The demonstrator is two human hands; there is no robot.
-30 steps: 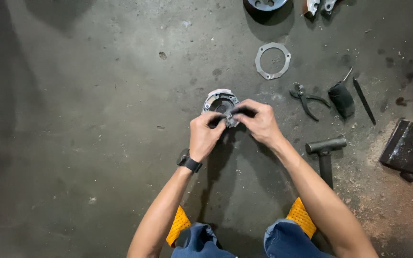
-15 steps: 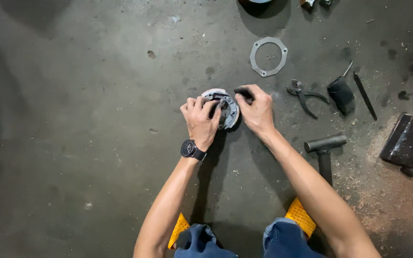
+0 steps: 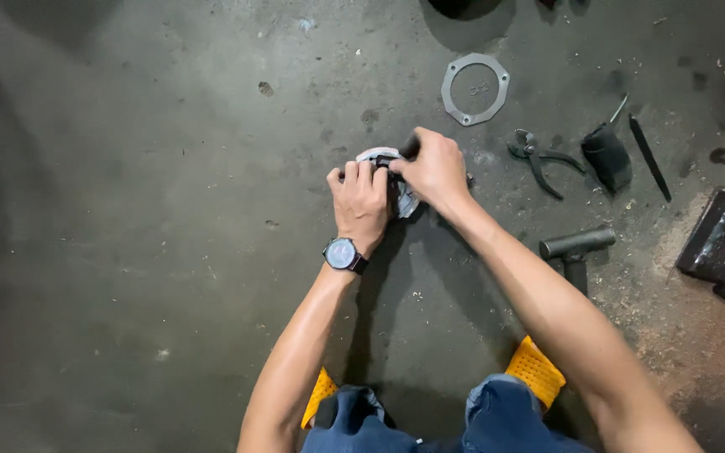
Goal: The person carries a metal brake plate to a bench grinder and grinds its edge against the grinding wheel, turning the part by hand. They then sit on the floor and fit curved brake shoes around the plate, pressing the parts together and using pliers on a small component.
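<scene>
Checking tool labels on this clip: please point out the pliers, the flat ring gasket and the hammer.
pliers [image 3: 539, 161]: head view, on the handles just below the pivot.
flat ring gasket [image 3: 449, 87]: head view, on the left band of the ring.
hammer [image 3: 576, 243]: head view, on the middle of the dark head.

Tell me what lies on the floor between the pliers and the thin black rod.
A black cylindrical piece lies between the pliers and the rod, seen in the head view.
</scene>
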